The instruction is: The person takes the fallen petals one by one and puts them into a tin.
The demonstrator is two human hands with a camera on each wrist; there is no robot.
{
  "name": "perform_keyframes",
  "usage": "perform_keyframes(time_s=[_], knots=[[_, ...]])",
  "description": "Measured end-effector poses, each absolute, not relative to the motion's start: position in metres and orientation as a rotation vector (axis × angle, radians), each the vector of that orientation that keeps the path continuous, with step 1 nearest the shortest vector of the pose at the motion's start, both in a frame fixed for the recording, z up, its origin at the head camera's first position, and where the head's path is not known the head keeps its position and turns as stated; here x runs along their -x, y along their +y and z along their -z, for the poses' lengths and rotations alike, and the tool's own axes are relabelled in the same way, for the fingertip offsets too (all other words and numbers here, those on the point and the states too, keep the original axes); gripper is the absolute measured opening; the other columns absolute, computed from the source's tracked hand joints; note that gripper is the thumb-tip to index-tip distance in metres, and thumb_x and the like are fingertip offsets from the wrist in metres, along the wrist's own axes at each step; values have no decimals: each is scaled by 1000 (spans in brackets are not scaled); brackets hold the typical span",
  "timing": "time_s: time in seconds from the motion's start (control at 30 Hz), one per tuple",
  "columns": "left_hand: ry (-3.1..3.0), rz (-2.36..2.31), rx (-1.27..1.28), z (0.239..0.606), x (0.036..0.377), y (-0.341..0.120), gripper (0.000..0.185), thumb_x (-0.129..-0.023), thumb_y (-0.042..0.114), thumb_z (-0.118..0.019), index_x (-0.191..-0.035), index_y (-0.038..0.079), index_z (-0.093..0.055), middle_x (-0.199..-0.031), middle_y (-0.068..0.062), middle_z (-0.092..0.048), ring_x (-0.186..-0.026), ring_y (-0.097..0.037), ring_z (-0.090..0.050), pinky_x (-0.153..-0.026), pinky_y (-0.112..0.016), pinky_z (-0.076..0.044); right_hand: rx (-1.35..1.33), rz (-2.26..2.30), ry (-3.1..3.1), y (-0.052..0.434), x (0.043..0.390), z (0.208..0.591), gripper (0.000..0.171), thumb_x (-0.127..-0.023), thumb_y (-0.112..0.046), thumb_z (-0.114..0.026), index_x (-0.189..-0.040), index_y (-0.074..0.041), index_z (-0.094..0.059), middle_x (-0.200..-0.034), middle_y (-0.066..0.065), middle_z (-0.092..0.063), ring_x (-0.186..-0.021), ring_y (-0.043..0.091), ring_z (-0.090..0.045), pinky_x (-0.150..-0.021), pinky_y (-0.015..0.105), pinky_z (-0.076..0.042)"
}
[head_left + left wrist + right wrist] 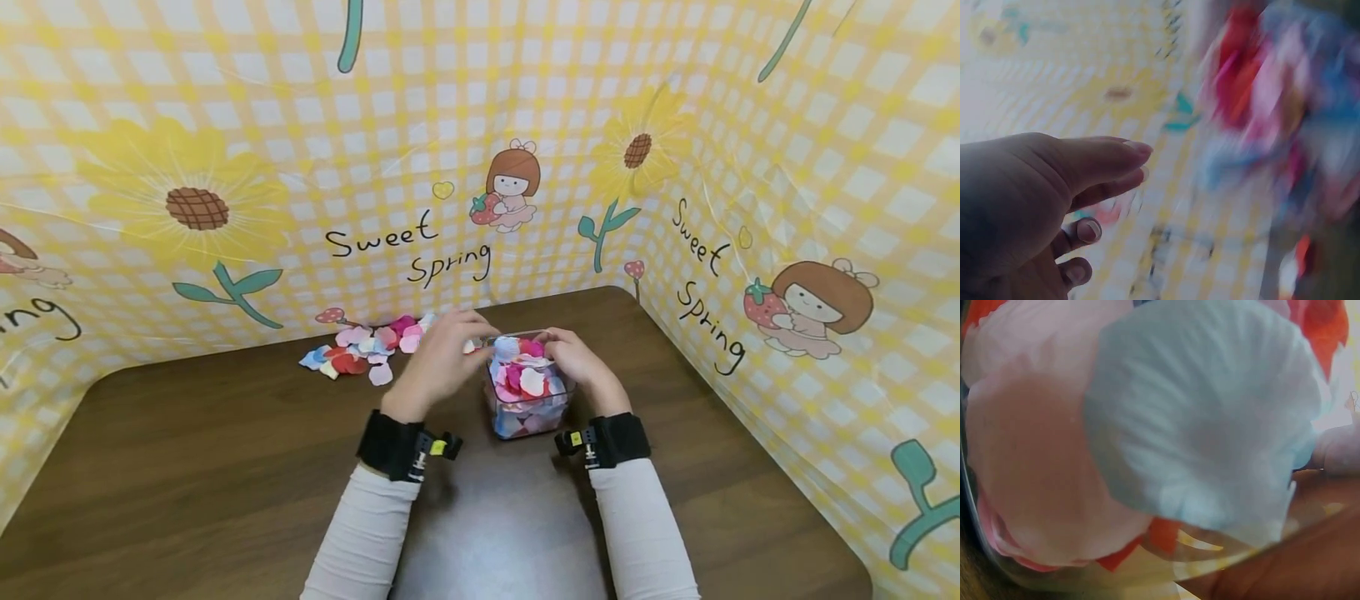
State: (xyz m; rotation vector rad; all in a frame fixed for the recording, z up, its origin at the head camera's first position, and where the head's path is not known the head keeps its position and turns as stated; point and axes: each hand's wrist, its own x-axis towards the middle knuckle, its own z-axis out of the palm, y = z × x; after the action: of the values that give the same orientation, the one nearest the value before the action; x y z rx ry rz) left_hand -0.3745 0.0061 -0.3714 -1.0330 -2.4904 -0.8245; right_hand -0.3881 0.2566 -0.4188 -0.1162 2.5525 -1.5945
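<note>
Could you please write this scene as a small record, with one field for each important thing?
Container: clear container, standing on the wooden table
Contents: petal-like pieces, pink, white, blue and magenta among them, heaped inside
Left hand: left hand above the container's left side; the left wrist view shows nothing between its fingers
Right hand: right hand holds the container at its far right rim
Outside: a loose pile of similar pieces, left of the container
Backdrop: yellow checked sheet with flowers and "Sweet Spring"
</note>
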Motion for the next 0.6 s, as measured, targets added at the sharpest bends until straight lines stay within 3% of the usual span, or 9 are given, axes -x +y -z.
perform_keyframes(time_s=[0.17, 0.33, 0.47, 0.6], knots=[[-2665, 886, 644, 380, 395, -57, 25, -93, 16, -76, -115, 4, -76, -121, -14, -72, -116, -36, -63, -98, -51, -46, 94, 1590, 2553, 256, 388, 417, 38, -92, -6, -41, -122, 4, -61, -123, 19, -56, -112, 31, -50, -92, 40, -39], [-2932, 906, 167, 411, 409, -111, 32, -94, 23, -74, -117, 1, -73, -110, -18, -70, -101, -37, -63, -82, -51, -49, 86, 1572, 2555, 255, 387, 415, 41, -92, -6, -40, -126, 5, -60, -126, 21, -56, -114, 33, -50, -94, 43, -40], [-3044, 936, -68, 437, 417, -127, 31, -93, 28, -73, -111, 2, -72, -106, -17, -69, -93, -34, -60, -76, -48, -47, 80, 1562, 2559, 254, 387, 417, 41, -92, -5, -40, -127, 5, -59, -126, 21, -56, -114, 33, -50, -94, 43, -40], [-3060, 1007, -146, 450, 422, -126, 24, -93, 26, -73, -103, 4, -73, -108, -17, -69, -92, -32, -60, -76, -48, -46, 104, 1571, 2576, 255, 389, 418, 38, -92, -4, -40, -122, 6, -60, -121, 19, -55, -111, 30, -49, -90, 37, -38]])
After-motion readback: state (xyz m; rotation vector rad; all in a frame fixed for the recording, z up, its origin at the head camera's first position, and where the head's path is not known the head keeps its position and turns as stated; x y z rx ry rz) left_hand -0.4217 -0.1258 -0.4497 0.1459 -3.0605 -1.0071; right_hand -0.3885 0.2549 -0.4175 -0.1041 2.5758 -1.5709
